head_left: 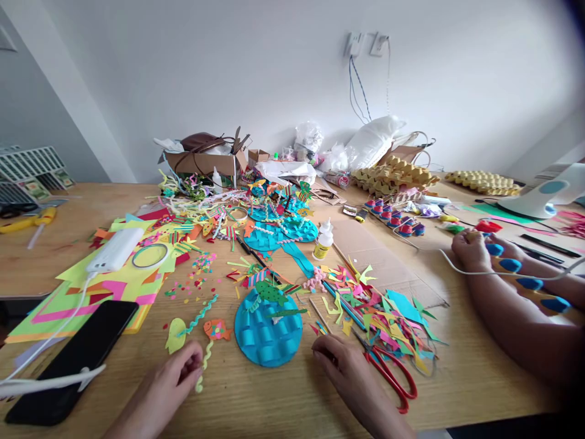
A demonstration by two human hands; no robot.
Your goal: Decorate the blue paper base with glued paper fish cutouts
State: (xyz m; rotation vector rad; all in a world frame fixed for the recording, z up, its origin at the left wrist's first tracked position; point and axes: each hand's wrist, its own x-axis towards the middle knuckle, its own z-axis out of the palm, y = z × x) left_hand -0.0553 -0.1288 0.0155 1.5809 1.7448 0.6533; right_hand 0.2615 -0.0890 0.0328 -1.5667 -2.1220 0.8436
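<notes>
A round blue paper piece (269,338) with raised loops lies between my hands; green paper shapes (272,292) rest on its upper part. My left hand (181,369) is curled on the table, fingertips beside a wavy yellow-green strip (207,356); whether it grips the strip is unclear. Just above it are an orange paper fish (217,330), a yellow paper shape (176,335) and a wavy teal strip (198,316). My right hand (329,355) rests to the right of the blue piece, fingers bent and partly hidden, beside red-handled scissors (393,372).
A glue bottle (323,241), paper scraps (384,314) and more blue pieces (262,236) lie farther back. At left are a black phone (75,360) and a white power bank (114,250). Another person's hands (473,250) hold a painted egg-carton strip (528,284) at right.
</notes>
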